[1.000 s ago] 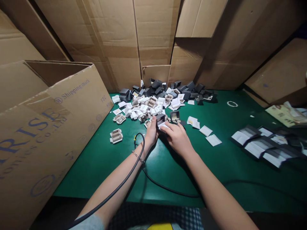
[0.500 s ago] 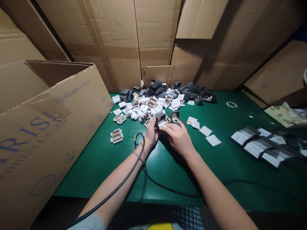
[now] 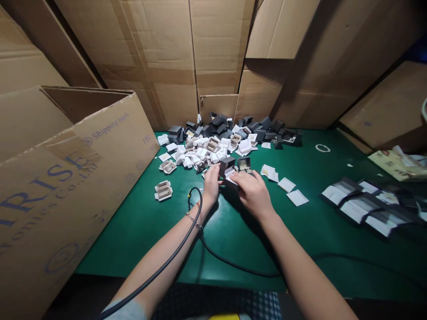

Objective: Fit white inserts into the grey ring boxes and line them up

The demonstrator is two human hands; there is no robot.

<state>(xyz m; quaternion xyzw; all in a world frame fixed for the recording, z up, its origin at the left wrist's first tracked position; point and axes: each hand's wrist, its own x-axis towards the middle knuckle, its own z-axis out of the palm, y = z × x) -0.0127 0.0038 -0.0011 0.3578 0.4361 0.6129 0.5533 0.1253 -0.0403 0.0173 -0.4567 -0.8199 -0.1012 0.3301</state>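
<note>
My left hand [image 3: 211, 184] and my right hand [image 3: 253, 194] meet over the green table [image 3: 233, 231], both closed on a small dark grey box [image 3: 227, 165] with a white insert showing at its open side. Just right of it stands another small open grey box [image 3: 244, 164]. Behind them lies a heap of white inserts [image 3: 203, 149] and dark grey boxes [image 3: 233, 126]. A black cable [image 3: 191, 209] loops past my left wrist, which wears a thin bracelet.
A large open cardboard carton [image 3: 66, 178] fills the left side. Flattened cardboard [image 3: 213, 58] lines the back. Loose white cards [image 3: 290, 189] lie right of my hands, flat dark sleeves with white panels [image 3: 363, 206] further right, and a white ring [image 3: 322, 148] beyond.
Both hands have shifted slightly right and away with the small grey box, which now sits a little higher between my fingers. The view has tipped down a touch.
</note>
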